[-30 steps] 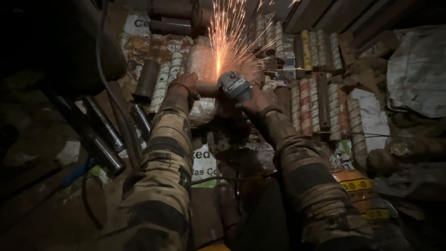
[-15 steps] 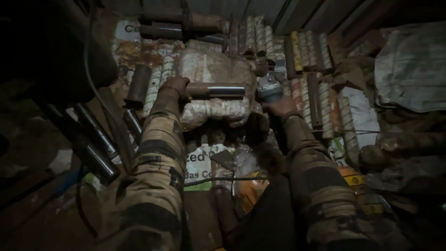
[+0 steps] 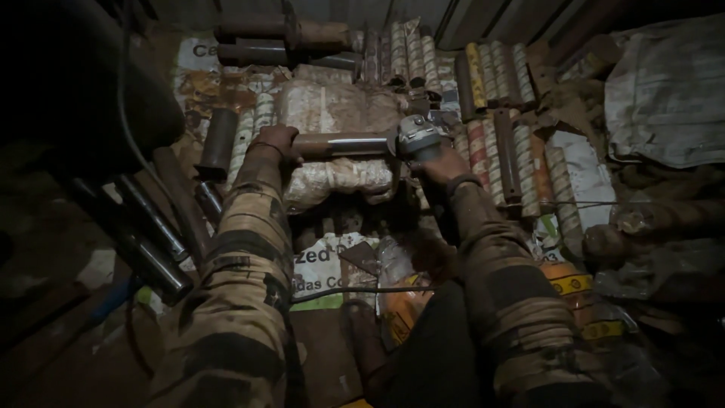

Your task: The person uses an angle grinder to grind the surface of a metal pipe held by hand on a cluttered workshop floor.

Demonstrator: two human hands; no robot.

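Left hand [image 3: 276, 143] closed round left end of steel pipe [image 3: 341, 144]; pipe lay crosswise atop stuffed sack [image 3: 336, 177]. Right hand [image 3: 438, 160] gripped angle grinder [image 3: 415, 136] at pipe's right end, just right of sack. Loose pipes [image 3: 158, 242] left of sack

Rust-brown pipe [image 3: 343, 144], camouflage-striped sleeves [image 3: 242, 249]
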